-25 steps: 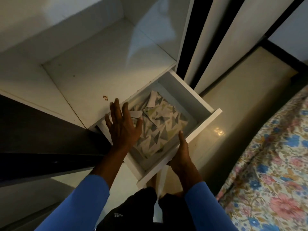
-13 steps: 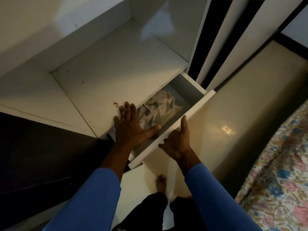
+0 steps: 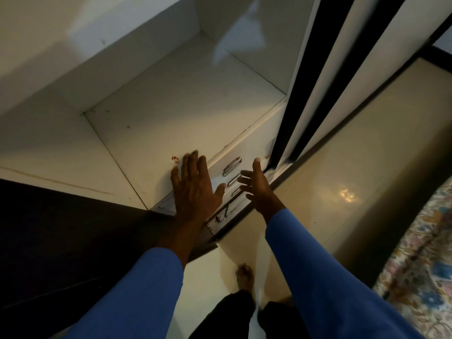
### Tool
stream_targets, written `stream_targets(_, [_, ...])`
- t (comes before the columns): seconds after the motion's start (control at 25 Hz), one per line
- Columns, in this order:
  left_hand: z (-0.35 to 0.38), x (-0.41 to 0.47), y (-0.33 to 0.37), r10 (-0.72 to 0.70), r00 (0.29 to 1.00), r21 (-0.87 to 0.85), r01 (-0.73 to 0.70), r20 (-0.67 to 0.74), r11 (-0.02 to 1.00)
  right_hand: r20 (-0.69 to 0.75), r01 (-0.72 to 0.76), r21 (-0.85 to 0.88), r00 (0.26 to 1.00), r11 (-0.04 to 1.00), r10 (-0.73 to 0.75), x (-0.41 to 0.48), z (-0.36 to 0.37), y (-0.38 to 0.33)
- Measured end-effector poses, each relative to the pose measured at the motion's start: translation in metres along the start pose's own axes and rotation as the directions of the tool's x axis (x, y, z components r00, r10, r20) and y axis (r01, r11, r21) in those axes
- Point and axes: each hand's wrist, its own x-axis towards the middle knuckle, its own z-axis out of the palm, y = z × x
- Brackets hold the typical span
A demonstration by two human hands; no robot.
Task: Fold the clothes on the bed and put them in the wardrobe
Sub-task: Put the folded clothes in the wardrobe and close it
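My left hand (image 3: 193, 189) lay flat on shut drawer (image 3: 254, 145); right hand (image 3: 256, 184) hung spread, empty. Right of drawer lay bed (image 3: 420, 265), nearer right hand.

My left hand (image 3: 193, 189) and right hand (image 3: 256, 189) bare; left sleeve (image 3: 137, 297), right sleeve (image 3: 325, 277) plain blue, wrist-length, flanking my bare foot (image 3: 245, 275); black trousers (image 3: 227, 316) just below the foot.

One left hand (image 3: 194, 189) and one right hand (image 3: 256, 187) at one white shelf's (image 3: 183, 106) front edge, three metal handles (image 3: 231, 164) just below it, one red mark (image 3: 175, 159) on it, two blue sleeves (image 3: 137, 297), one bare foot (image 3: 244, 277), one floral bedspread (image 3: 420, 265) right of it.
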Motion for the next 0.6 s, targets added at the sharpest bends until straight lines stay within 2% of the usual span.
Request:
stream_targets(0.08, [0.004,0.024,-0.003,0.257,0.965,0.125,-0.249,-0.052,0.960,-0.097,-0.013,-0.098,0.995,0.995,0.003,-0.001,-0.018,0.021])
stream_targets(0.16, [0.005,0.055,-0.002,0.501,0.865,0.219,-0.484,-0.027,0.847,-0.065,-0.090,-0.115,0.994,0.989,0.083,0.001,-0.030,0.040])
stream_targets(0.24, [0.000,0.085,0.004,0.647,0.760,0.317,-0.629,0.059,0.710,-0.052,-0.154,-0.044,0.987,0.987,0.152,0.024,-0.037,0.055])
stream_targets(0.36, [0.000,0.105,0.008,0.740,0.651,0.469,-0.714,0.170,0.520,-0.050,-0.186,0.213,0.978,0.959,0.201,0.090,-0.035,0.077])
stream_targets(0.48, [0.004,0.108,0.011,0.755,0.613,0.524,-0.732,0.231,0.435,-0.103,-0.202,0.403,0.959,0.893,0.263,0.156,-0.022,0.093])
stream_targets(0.6, [0.006,0.111,0.010,0.783,0.585,0.496,-0.754,0.209,0.431,-0.133,-0.134,0.522,0.963,0.842,0.236,0.202,0.000,0.099])
